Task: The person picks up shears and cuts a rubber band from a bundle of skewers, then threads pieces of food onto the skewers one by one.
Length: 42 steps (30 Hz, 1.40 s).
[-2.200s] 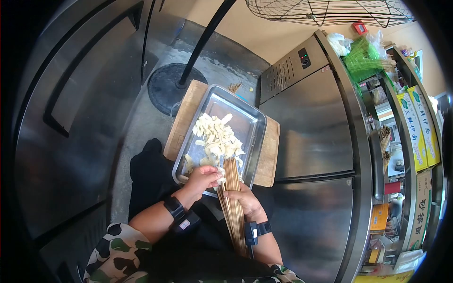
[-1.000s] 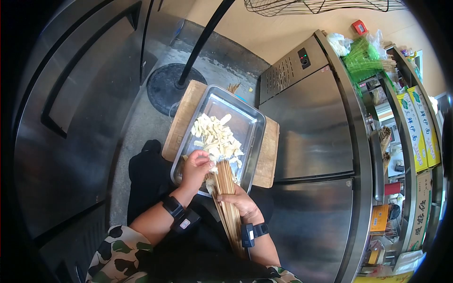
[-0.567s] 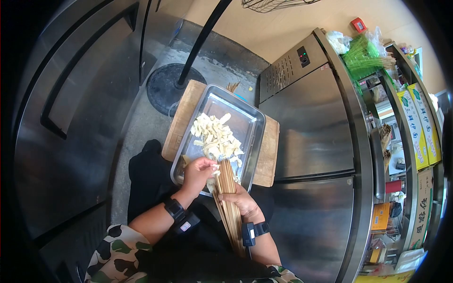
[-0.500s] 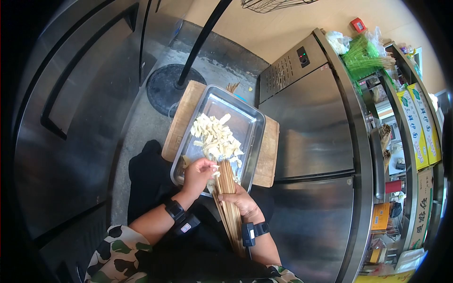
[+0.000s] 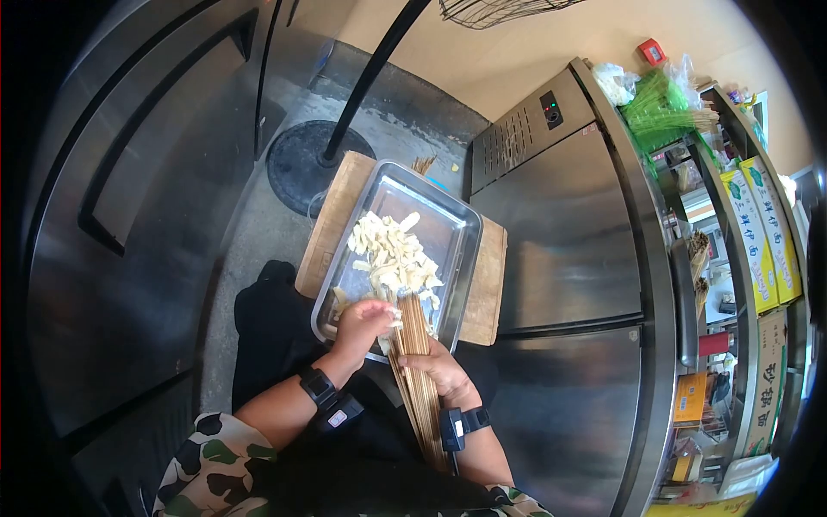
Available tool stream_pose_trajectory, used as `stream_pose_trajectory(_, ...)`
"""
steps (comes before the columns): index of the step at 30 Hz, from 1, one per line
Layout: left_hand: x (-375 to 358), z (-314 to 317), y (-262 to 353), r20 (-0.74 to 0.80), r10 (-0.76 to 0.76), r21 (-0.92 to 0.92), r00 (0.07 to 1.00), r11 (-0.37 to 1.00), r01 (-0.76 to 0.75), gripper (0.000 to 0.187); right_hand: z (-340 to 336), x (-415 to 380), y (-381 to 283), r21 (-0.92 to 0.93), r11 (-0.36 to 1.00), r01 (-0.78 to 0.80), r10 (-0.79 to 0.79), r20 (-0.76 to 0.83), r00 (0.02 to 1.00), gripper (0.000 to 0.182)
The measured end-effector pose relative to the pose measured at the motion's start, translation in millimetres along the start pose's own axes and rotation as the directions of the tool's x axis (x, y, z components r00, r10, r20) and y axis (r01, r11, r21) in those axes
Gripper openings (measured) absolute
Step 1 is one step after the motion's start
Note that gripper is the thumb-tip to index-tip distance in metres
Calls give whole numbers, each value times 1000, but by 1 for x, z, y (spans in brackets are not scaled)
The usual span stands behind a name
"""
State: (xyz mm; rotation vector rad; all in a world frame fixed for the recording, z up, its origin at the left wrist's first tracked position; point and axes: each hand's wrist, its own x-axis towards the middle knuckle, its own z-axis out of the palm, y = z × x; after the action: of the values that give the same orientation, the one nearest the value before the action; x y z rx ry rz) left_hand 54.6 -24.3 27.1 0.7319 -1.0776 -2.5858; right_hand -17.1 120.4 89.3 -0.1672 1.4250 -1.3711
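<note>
My right hand [image 5: 440,369] is wrapped round a thick bundle of thin wooden skewers [image 5: 417,345], which runs from the tray down toward my lap. Just left of the bundle's upper end, my left hand [image 5: 366,327] pinches a small pale piece of food [image 5: 395,317] at the skewer tips. A rectangular metal tray [image 5: 472,246] lies beneath the far end of the skewers. In it sits a heap of pale, cream-coloured slices [image 5: 392,250], whose kind I cannot make out. A few pieces lie apart near the tray's lower left, partly hidden by my left hand.
Under the tray is a wooden board [image 5: 493,284]. A black round base with a pole [image 5: 301,164] stands behind it. Steel refrigerator doors [image 5: 560,250] rise at the right, a steel cabinet [image 5: 155,181] at the left. Shelves at far right hold noodle boxes [image 5: 748,233].
My left hand has shifted very slightly, its fingers still pinching the pale piece beside the skewers. My right hand keeps its hold on the bundle. The view has tilted a little.
</note>
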Motion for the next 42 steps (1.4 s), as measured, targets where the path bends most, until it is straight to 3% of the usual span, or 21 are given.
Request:
stream_pose_trajectory(3, 9, 0, 9, -131, -87, -101, 988, 992, 74, 18, -3, 1, 2, 46, 999, -11, 10, 16, 1000, 40)
stream_pose_trajectory(6, 14, -5, 3, -73, -129, -110, 989, 986, 121, 18, -2, 1, 1, 66, 997, -26, 23, 33, 999, 38)
stream_pose_trajectory(12, 22, -10, 0, -51, -101, -59, 994, 993, 98, 16, -3, 0, 3, 110, 994, -28, 26, 18, 1000, 41)
stream_pose_trajectory(15, 21, -4, 5, -171, -31, -83, 985, 996, 17, 16, -2, 0, 3, 64, 998, -12, 11, 15, 1000, 43)
stream_pose_trajectory(21, 18, -2, 4, -183, -81, -157, 980, 986, 52, 16, -2, -1, 4, 77, 997, -22, 23, -6, 1000, 46)
stream_pose_trajectory(24, 14, 0, 3, -58, -157, -154, 986, 977, 146, 16, -4, 1, 7, 81, 997, -17, 19, -18, 1000, 47)
stream_pose_trajectory(27, 17, -5, 0, -49, -126, -128, 991, 985, 118, 15, -5, 1, 9, 68, 998, -16, 18, -23, 1000, 47)
stream_pose_trajectory(42, 23, -7, 5, -139, -106, -69, 985, 993, 97, 14, -3, 1, 3, 29, 999, -24, 23, 40, 999, 51)
